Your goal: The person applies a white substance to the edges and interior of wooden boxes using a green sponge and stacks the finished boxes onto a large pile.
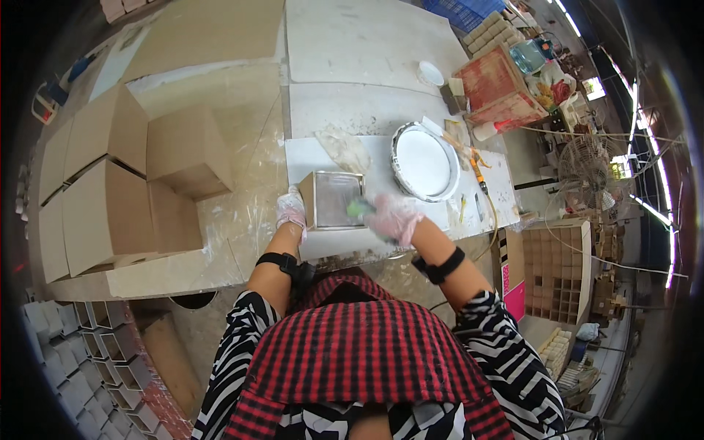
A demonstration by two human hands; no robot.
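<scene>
A small open box [339, 199] with tan walls and a greyish-white inner face lies before me on a white board. My left hand [291, 207], in a pale stained glove, grips its left wall. My right hand [396, 218], gloved too and slightly smeared by motion, is closed on a small green piece [358, 208], perhaps a sponge, at the box's right side. Right of the box stands a round bucket of white paint [425, 163], its rim crusted; a flat pale tool [433, 127] lies across its edge. A crumpled, whitish cloth or plastic sheet [343, 149] lies behind the box.
Several cardboard boxes [110, 213] stand at the left of the table. An orange-and-black tool with a hose [480, 178] lies right of the bucket. Farther back are a white bowl [430, 72] and a reddish crate [499, 84]. A fan [587, 163] stands beyond the table's right edge.
</scene>
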